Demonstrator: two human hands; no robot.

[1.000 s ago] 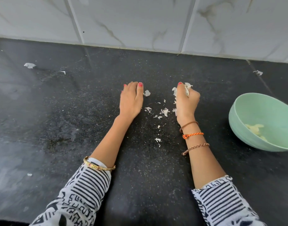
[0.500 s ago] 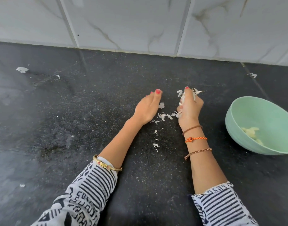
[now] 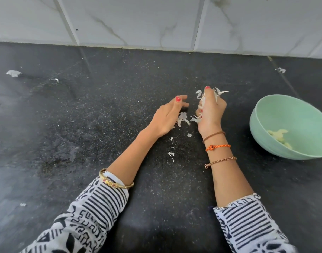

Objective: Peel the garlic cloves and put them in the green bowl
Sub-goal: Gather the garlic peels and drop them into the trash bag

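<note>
The green bowl [image 3: 291, 114] stands at the right on the black counter, with peeled pale garlic cloves [image 3: 279, 136] lying inside. My right hand [image 3: 210, 111] is curled round a bunch of white garlic skins [image 3: 217, 93] that stick out above and below the fist. My left hand [image 3: 168, 115] lies with straight fingers on its edge on the counter, right beside a small heap of loose skins [image 3: 183, 119] between the two hands.
Small skin flakes [image 3: 171, 154] dot the black counter [image 3: 83, 125] near my wrists. Stray skin pieces lie at the far left [image 3: 13, 73] and back right [image 3: 280, 70]. A white marbled tile wall [image 3: 156, 21] closes the back.
My left hand has slid right across the counter, pushing the loose skins toward my right hand. The right hand keeps its fistful of skins and has lifted slightly.
</note>
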